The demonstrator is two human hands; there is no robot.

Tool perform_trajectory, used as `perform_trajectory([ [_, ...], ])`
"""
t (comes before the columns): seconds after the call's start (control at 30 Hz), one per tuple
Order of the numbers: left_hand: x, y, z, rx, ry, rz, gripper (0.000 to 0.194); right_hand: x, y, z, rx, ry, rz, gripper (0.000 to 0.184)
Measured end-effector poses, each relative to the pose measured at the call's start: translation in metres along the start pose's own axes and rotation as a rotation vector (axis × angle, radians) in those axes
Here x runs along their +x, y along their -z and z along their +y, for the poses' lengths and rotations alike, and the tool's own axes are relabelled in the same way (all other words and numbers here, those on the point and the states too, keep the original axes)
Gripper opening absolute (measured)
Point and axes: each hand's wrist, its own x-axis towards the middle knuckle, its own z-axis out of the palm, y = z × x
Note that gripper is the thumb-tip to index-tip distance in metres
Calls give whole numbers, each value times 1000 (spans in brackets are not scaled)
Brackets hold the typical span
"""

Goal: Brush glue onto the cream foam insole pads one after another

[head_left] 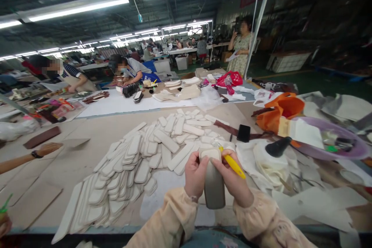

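Both hands hold a long, round-ended grey panel (214, 188) upright in front of me, its cream-coloured lining showing at the top end. My left hand (195, 173) pinches its left edge near the top, thumb on the grey face. On the other edge, my right hand (236, 178) grips it with the thumb pressed near the top. A yellow-handled tool (232, 164) is tucked between the fingers of that same hand; its working tip is too small to make out. Left of my hands spreads a large heap of cream round-ended panels (133, 145).
A black phone (243, 133), a white bottle with a black cap (270, 161), a purple basin (356, 145) and an orange bag (280, 106) lie to the right. Cloth scraps (319, 205) cover the near right. A co-worker's hand (49, 149) reaches in from the left.
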Motion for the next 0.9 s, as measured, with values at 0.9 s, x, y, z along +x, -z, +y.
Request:
perform_trajectory([
  [0.9,59,72,13,-426,128,513,12,-28,37,40,-113,-181,-77,44],
])
